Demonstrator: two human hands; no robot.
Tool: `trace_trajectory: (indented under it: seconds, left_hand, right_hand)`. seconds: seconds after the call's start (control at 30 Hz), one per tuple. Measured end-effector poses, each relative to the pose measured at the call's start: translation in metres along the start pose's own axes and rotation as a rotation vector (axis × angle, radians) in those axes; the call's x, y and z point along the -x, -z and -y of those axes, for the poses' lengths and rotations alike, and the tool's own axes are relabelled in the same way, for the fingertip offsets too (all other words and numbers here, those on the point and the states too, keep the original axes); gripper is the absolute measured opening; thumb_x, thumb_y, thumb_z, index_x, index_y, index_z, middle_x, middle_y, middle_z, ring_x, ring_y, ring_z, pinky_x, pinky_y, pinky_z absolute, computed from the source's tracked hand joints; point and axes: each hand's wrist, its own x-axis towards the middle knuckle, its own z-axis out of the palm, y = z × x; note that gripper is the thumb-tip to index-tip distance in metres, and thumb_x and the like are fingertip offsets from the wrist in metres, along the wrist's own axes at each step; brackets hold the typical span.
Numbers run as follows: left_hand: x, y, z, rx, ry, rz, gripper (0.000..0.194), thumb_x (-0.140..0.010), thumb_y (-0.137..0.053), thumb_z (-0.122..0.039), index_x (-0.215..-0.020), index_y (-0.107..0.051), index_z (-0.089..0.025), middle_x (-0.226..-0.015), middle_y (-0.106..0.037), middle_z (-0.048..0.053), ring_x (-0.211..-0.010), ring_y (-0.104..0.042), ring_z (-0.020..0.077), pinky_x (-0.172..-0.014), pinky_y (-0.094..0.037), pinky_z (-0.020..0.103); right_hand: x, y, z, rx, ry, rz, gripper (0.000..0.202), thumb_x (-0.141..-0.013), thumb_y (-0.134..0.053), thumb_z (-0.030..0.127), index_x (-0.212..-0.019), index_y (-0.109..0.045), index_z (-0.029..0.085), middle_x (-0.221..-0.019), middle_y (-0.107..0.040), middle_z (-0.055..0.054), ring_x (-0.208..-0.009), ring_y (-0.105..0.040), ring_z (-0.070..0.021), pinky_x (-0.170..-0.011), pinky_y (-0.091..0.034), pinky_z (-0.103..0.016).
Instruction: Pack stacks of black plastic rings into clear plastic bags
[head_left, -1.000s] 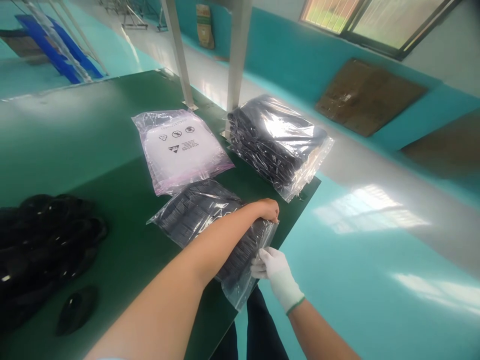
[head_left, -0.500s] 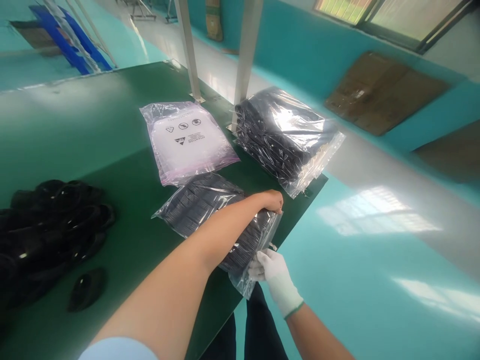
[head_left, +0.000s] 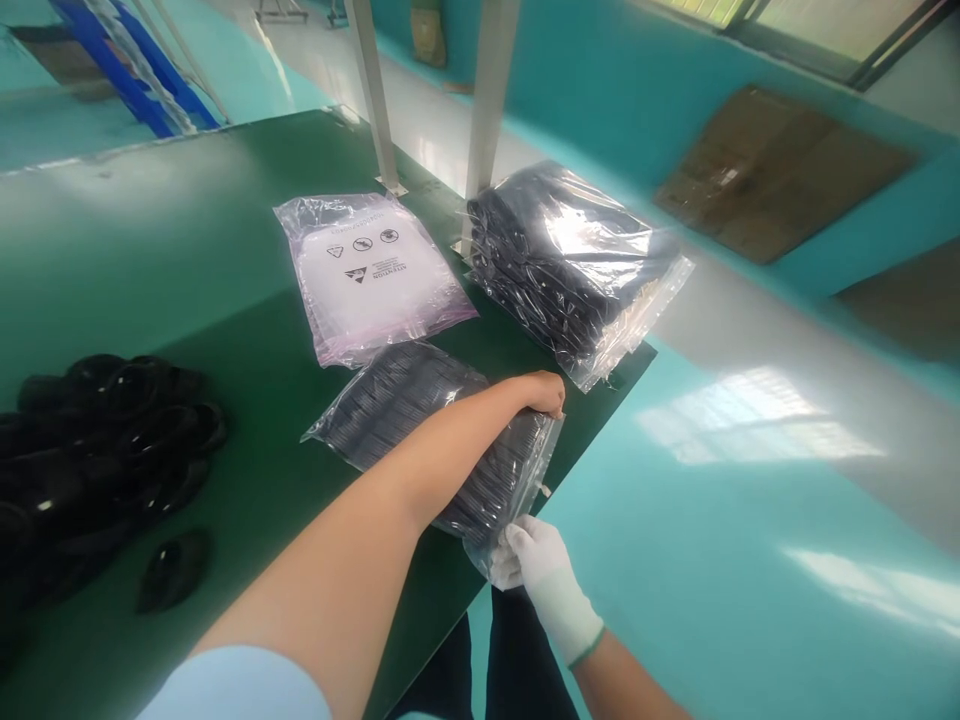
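A clear plastic bag (head_left: 409, 395) packed with dark ribbed pieces lies at the edge of the green table. My left hand (head_left: 546, 392), bare, reaches across it and pinches the far corner of its opening edge. At the near corner of the same edge, my right hand (head_left: 536, 555), in a white glove with a green cuff, grips the plastic between thumb and fingers. My left forearm hides part of the bag's middle. The exact kind of the dark pieces inside cannot be made out.
Behind lies a pinkish bag (head_left: 375, 270) with printed warning signs. A fuller clear bag (head_left: 570, 260) of black items stands by the metal posts (head_left: 491, 100). Glossy black curved pieces (head_left: 112, 450) are heaped on the green table (head_left: 262, 450) at left.
My right hand has slid slightly down along the bag's edge toward its near corner. My left hand stays at the far corner. The view has shifted a little.
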Motion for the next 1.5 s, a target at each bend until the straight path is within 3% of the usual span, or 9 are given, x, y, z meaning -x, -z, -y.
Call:
trace_trajectory:
  seconds: [0.27, 0.43, 0.6, 0.87, 0.97, 1.1, 1.27, 1.37, 1.5]
  left_hand:
    - [-0.001, -0.004, 0.003, 0.013, -0.009, -0.002, 0.012, -0.062, -0.063, -0.027, -0.071, -0.067, -0.019, -0.08, -0.067, 0.001, -0.076, -0.058, 0.0132, -0.064, -0.042, 0.02]
    - [-0.001, -0.004, 0.005, 0.025, -0.016, -0.002, 0.013, -0.063, -0.063, -0.028, -0.072, -0.068, -0.019, -0.08, -0.067, 0.001, -0.076, -0.058, 0.0137, -0.064, -0.043, 0.02]
    - [-0.002, -0.005, 0.007, 0.047, -0.015, 0.0, 0.013, -0.062, -0.063, -0.027, -0.071, -0.068, -0.02, -0.079, -0.067, 0.0, -0.076, -0.058, 0.0133, -0.065, -0.042, 0.02]
    - [-0.001, -0.002, 0.01, 0.085, -0.004, 0.013, 0.012, -0.062, -0.062, -0.028, -0.068, -0.067, -0.019, -0.073, -0.066, -0.001, -0.068, -0.056, 0.0113, -0.062, -0.04, 0.019]
    - [0.001, 0.004, 0.009, 0.088, -0.003, 0.053, 0.018, -0.069, -0.055, -0.031, -0.066, -0.066, -0.017, -0.063, -0.063, 0.0, -0.058, -0.054, 0.0103, -0.057, -0.04, 0.02]
    - [0.002, 0.009, 0.009, 0.089, 0.006, 0.071, 0.016, -0.068, -0.056, -0.029, -0.071, -0.066, -0.017, -0.063, -0.063, -0.001, -0.058, -0.055, 0.0095, -0.055, -0.04, 0.018]
    - [0.004, 0.006, 0.009, 0.099, 0.007, 0.052, 0.012, -0.063, -0.058, -0.025, -0.071, -0.066, -0.02, -0.069, -0.065, -0.003, -0.065, -0.056, 0.0096, -0.056, -0.039, 0.017]
    - [0.005, 0.004, 0.011, 0.113, 0.019, 0.046, 0.014, -0.065, -0.055, -0.026, -0.073, -0.065, -0.021, -0.071, -0.065, -0.004, -0.065, -0.057, 0.0098, -0.056, -0.039, 0.017]
    - [0.003, 0.005, 0.014, 0.118, 0.021, 0.024, 0.014, -0.064, -0.057, -0.028, -0.073, -0.066, -0.021, -0.075, -0.066, -0.003, -0.069, -0.057, 0.0104, -0.059, -0.039, 0.018]
  right_hand:
    - [0.011, -0.006, -0.003, 0.044, -0.094, 0.04, 0.016, -0.072, -0.051, 0.027, -0.067, -0.039, 0.019, -0.045, -0.047, 0.005, -0.033, -0.041, -0.0063, -0.036, -0.036, -0.022]
    - [0.007, 0.0, -0.015, -0.148, -0.161, 0.301, 0.031, -0.067, -0.059, 0.036, -0.064, -0.032, 0.021, -0.042, -0.036, 0.01, -0.032, -0.032, -0.003, -0.037, -0.026, -0.017]
    - [0.013, 0.001, -0.02, -0.132, -0.105, 0.302, 0.028, -0.068, -0.06, 0.036, -0.067, -0.037, 0.02, -0.046, -0.041, 0.008, -0.035, -0.037, -0.0043, -0.039, -0.032, -0.02]
    - [0.031, -0.004, -0.023, 0.165, -0.073, 0.22, 0.03, -0.071, -0.053, 0.046, -0.067, -0.046, 0.017, -0.051, -0.054, 0.0, -0.039, -0.049, -0.0102, -0.042, -0.042, -0.025]
    - [0.027, 0.018, 0.002, 0.33, 0.034, 0.025, 0.025, -0.071, -0.053, 0.042, -0.07, -0.051, 0.017, -0.054, -0.056, -0.001, -0.046, -0.053, -0.0125, -0.047, -0.043, -0.027]
    - [0.006, 0.056, 0.065, 0.22, 0.479, -0.387, 0.024, -0.073, -0.049, 0.039, -0.083, -0.055, 0.018, -0.077, -0.063, -0.004, -0.072, -0.06, -0.0163, -0.067, -0.048, -0.03]
    - [-0.032, 0.063, 0.118, -0.213, 0.341, -0.229, 0.03, -0.066, -0.058, 0.031, -0.09, -0.051, 0.015, -0.075, -0.063, -0.006, -0.066, -0.062, -0.0163, -0.069, -0.051, -0.034]
    - [-0.047, 0.054, 0.126, -0.253, 0.249, -0.115, 0.027, -0.065, -0.061, 0.03, -0.084, -0.052, 0.013, -0.062, -0.06, -0.004, -0.053, -0.06, -0.0161, -0.057, -0.052, -0.036]
    - [-0.055, 0.048, 0.13, -0.266, 0.213, -0.102, 0.023, -0.063, -0.062, 0.027, -0.08, -0.052, 0.015, -0.054, -0.054, 0.002, -0.046, -0.056, -0.0129, -0.051, -0.052, -0.032]
